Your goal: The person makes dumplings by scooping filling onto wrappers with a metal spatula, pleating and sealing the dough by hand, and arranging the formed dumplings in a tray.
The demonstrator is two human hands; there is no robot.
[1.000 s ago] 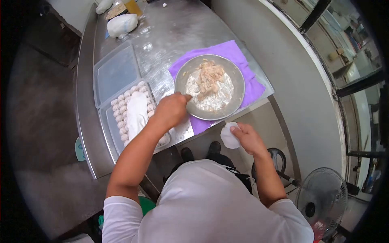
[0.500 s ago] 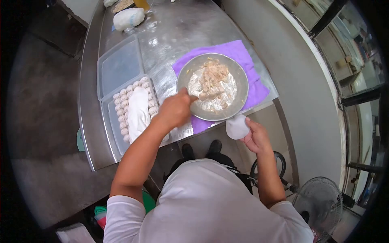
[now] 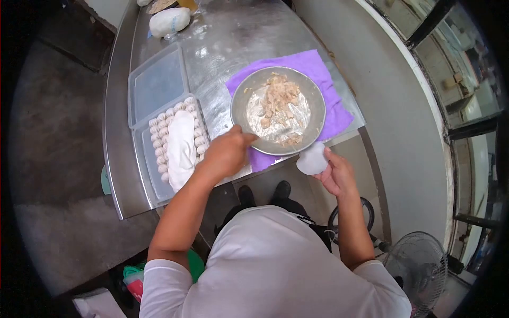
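My left hand (image 3: pixel 227 153) is closed at the near left rim of a metal bowl (image 3: pixel 238 100), index finger pointing inside. Whatever it grips is too thin and blurred to make out. A clump of pale minced filling (image 3: pixel 290 140) lies by the near rim, ahead of that hand. More minced filling (image 3: pixel 281 94) is heaped towards the far side, with smears across the bottom. Off the table edge, right of the bowl, my right hand (image 3: pixel 336 175) pinches a round white dumpling wrapper (image 3: pixel 312 159) between thumb and fingers.
Beneath the bowl lies a purple cloth (image 3: pixel 336 114) on the steel table (image 3: pixel 222 42). To the left, a plastic box (image 3: pixel 146 159) holds rows of dumplings (image 3: pixel 160 151) partly under a white cloth (image 3: pixel 181 143). Its lid (image 3: pixel 159 79) lies behind. A fan (image 3: pixel 416 270) stands low right.
My left hand has drawn back slightly towards me, and a clump of filling has come to the bowl's near side. My right hand still holds the wrapper, nearly in place.
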